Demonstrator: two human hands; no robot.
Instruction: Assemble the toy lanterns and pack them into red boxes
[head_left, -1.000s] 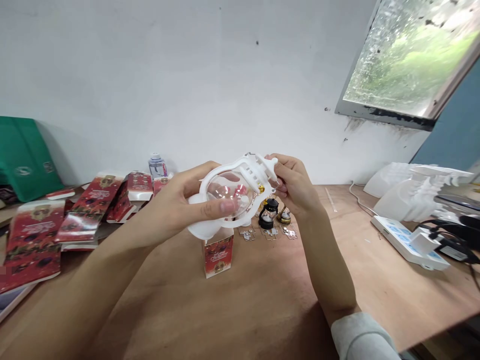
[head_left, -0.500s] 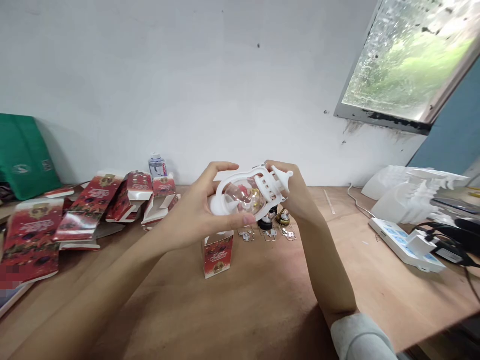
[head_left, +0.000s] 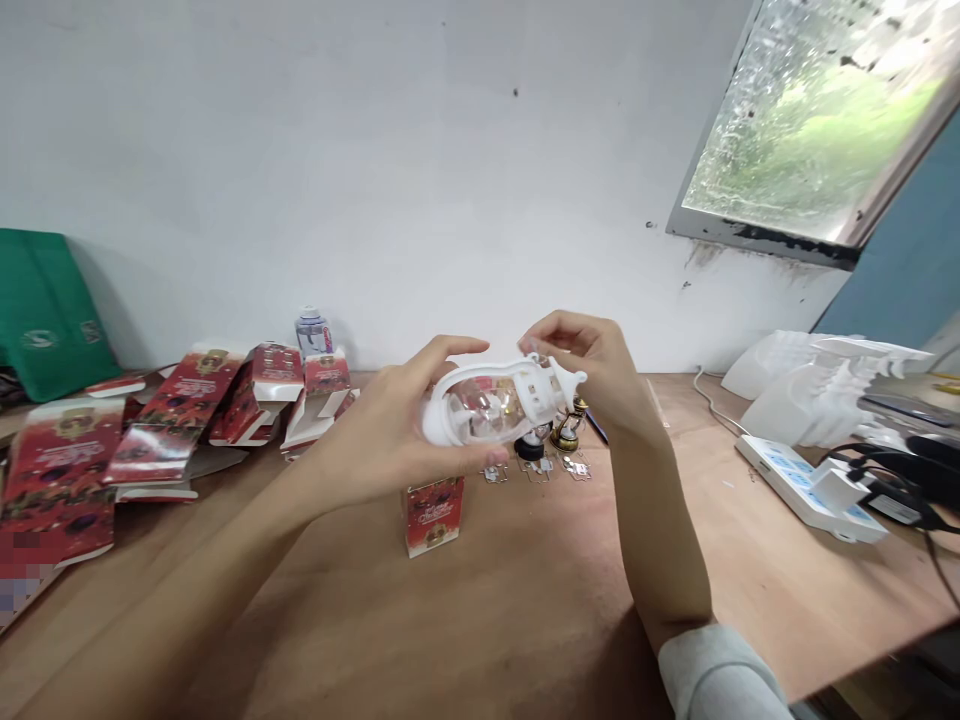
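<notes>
A small white lantern (head_left: 491, 410) with a clear globe lies tilted on its side in the air, its pointed cap to the right. My left hand (head_left: 409, 405) is wrapped round its white base, thumb along the near side and index finger stretched over the far side. With thumb and fingertips pressed together, my right hand (head_left: 581, 350) pinches the lantern's upper edge near the handle joint; what exactly lies between those fingertips is too small to tell. Below the lantern stands a red printed box (head_left: 435, 515). Small dark and bronze lanterns (head_left: 566, 430) stand behind, partly hidden.
Several red cartons (head_left: 176, 410) are piled at the left, near a plastic bottle (head_left: 313, 332) and a green bag (head_left: 52, 310). Small metal wire pieces (head_left: 538, 468) lie mid-table. On the right are a power strip (head_left: 810, 490) with cables and white plastic parts (head_left: 795, 390).
My right hand has moved from behind the lantern's cap to its upper edge, fingertips now pinched there. The lantern has turned a little in my left hand, its handle swinging toward the far side.
</notes>
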